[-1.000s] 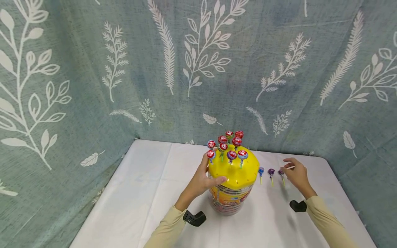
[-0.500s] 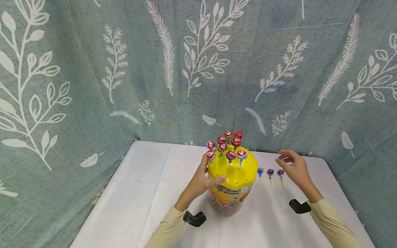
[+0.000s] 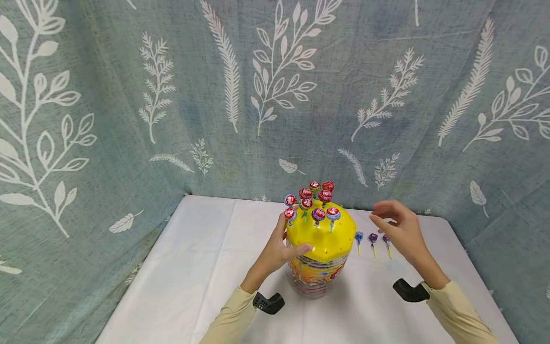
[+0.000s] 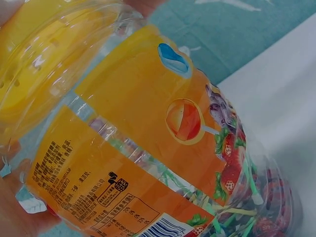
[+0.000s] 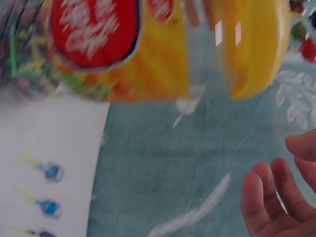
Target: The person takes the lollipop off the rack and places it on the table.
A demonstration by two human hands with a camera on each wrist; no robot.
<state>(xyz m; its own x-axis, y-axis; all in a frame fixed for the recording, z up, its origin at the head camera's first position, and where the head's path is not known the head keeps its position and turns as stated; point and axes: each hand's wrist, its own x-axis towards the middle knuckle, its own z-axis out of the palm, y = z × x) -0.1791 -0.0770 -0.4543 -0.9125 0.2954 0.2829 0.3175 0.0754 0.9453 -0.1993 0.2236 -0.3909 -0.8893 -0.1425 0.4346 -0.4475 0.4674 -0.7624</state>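
Note:
A clear plastic candy jar (image 3: 317,274) with an orange label (image 4: 143,103) and a yellow lid (image 3: 324,241) stands on the white table. Several wrapped lollipops (image 3: 318,215) stick up from the lid's far half. My left hand (image 3: 276,247) grips the jar at the lid, thumb on the near side and fingers round the left. Right of the jar, my right hand (image 3: 401,230) hovers with bent, relaxed fingers (image 5: 253,195) and nothing visible between them. Below and left of it, three lollipops (image 3: 373,239) lie on the table in a row.
A white cloth (image 3: 193,258) covers the table. Behind it hangs a grey-green curtain (image 3: 240,157) with white leaf patterns, close to the back edge. More lollipops (image 4: 276,197) show through the jar's lower wall. A black wrist camera (image 3: 410,290) sits on each forearm.
My right hand has moved left and up from the rightmost loose lollipop towards the jar. All three loose lollipops stay on the table. My left hand keeps its grip on the jar.

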